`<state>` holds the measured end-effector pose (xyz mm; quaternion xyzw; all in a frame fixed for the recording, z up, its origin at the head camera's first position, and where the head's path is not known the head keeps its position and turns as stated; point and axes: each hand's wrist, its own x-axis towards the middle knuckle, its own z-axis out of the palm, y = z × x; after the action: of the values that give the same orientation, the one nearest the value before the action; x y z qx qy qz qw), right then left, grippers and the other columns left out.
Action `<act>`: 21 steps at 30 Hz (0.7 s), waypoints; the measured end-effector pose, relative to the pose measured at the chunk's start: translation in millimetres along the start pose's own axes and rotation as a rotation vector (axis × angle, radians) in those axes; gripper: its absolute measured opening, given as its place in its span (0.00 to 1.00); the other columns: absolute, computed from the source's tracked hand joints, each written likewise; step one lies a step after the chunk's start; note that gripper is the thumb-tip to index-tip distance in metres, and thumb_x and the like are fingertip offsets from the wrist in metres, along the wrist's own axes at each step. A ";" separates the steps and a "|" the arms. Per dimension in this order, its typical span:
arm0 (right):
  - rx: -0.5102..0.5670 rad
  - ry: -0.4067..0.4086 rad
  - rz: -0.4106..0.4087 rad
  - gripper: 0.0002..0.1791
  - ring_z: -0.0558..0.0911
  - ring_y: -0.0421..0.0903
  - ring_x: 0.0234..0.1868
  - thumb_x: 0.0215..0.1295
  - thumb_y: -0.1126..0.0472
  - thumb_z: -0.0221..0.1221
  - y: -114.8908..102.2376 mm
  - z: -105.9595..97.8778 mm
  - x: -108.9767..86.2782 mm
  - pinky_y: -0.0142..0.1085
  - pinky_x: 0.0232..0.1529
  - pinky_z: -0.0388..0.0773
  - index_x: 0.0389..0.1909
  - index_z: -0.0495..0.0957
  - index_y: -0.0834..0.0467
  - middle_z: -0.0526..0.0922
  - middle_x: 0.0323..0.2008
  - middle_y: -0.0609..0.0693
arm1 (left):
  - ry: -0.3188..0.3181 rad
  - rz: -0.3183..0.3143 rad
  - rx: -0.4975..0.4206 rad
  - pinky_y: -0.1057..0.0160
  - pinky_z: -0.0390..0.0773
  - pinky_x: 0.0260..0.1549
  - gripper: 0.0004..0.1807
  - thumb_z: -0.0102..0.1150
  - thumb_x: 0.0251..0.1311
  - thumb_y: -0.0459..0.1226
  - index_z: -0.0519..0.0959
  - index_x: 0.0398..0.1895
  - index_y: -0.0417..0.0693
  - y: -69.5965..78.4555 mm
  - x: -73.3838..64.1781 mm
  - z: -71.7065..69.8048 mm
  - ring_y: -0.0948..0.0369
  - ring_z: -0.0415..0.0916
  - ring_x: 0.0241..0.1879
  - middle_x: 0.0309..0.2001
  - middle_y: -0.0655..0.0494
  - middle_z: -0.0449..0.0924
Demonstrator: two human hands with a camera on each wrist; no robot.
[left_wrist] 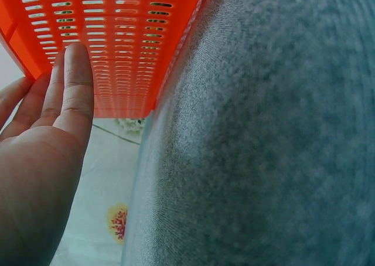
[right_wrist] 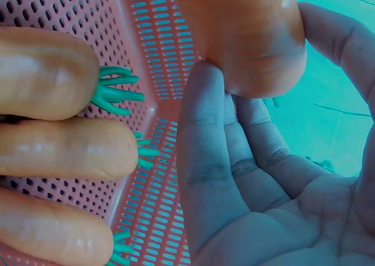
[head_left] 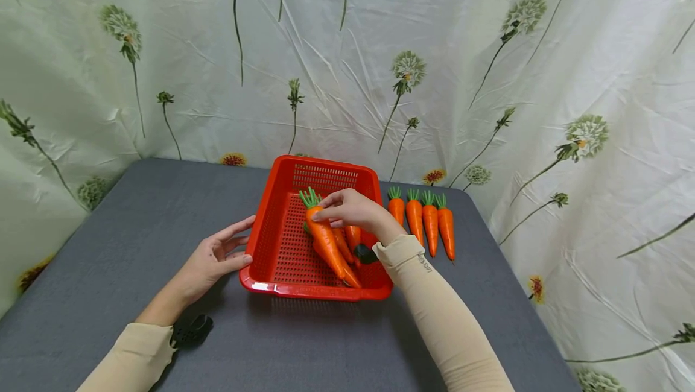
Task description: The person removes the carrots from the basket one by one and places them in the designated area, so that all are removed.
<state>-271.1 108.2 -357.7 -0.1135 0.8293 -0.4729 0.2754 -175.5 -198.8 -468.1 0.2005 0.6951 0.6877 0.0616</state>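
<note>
One carrot (head_left: 326,243), probably light but slippery, suits the right hand (head_left: 352,207) pinching its thick end, while the left hand (head_left: 213,257), straight-fingered, touches the basket (head_left: 317,291).

Free tabletop (head_left: 315,350) before the basket (head_left: 320,292); along its right, four carrots (head_left: 430,226) as obstacle.

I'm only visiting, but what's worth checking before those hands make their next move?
1. Carrot in hand: ok. The right hand pinches a carrot near its green top.
2. Basket attended: ok. The left hand touches the red basket at its side.
3. Clear space beneath the held carrot: not ok. Other carrots lie in the basket there.
4. Outside carrots on the table: ok. Four carrots lie side by side, right of the basket.
5. Basket bottom fully flat: cannot tell.
</note>
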 end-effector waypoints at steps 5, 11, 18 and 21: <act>0.029 0.035 0.000 0.22 0.83 0.42 0.39 0.59 0.55 0.71 1.3 -4.5 -9.9 0.48 0.57 0.81 0.51 0.80 0.59 0.85 0.44 0.49 | -0.006 0.003 -0.002 0.65 0.83 0.50 0.39 0.59 0.66 0.28 0.56 0.79 0.47 -0.7 0.4 0.7 0.68 0.73 0.62 0.74 0.43 0.61; 0.039 0.050 -0.016 0.23 0.84 0.42 0.38 0.60 0.54 0.70 5.4 -9.6 -14.6 0.48 0.56 0.81 0.53 0.79 0.59 0.86 0.42 0.49 | 0.005 -0.009 0.002 0.65 0.83 0.50 0.39 0.60 0.66 0.28 0.57 0.78 0.50 -1.3 0.3 1.3 0.68 0.74 0.62 0.75 0.41 0.60; 0.054 0.070 -0.026 0.23 0.84 0.44 0.41 0.60 0.54 0.70 10.3 -12.6 -19.6 0.53 0.61 0.77 0.53 0.79 0.58 0.87 0.43 0.50 | 0.004 -0.014 -0.007 0.64 0.84 0.50 0.39 0.60 0.65 0.28 0.58 0.78 0.51 -1.3 0.1 1.3 0.67 0.74 0.62 0.75 0.40 0.60; 0.057 0.086 -0.037 0.22 0.84 0.44 0.43 0.60 0.54 0.69 12.4 -14.4 -23.2 0.54 0.62 0.77 0.53 0.79 0.59 0.86 0.43 0.50 | -0.005 -0.005 -0.011 0.64 0.84 0.50 0.39 0.59 0.66 0.28 0.57 0.78 0.49 -1.5 0.6 1.0 0.67 0.74 0.62 0.74 0.39 0.60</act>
<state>-259.2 135.6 -354.2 -0.1007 0.8244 -0.5056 0.2337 -176.0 -197.7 -469.5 0.2000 0.6916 0.6909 0.0663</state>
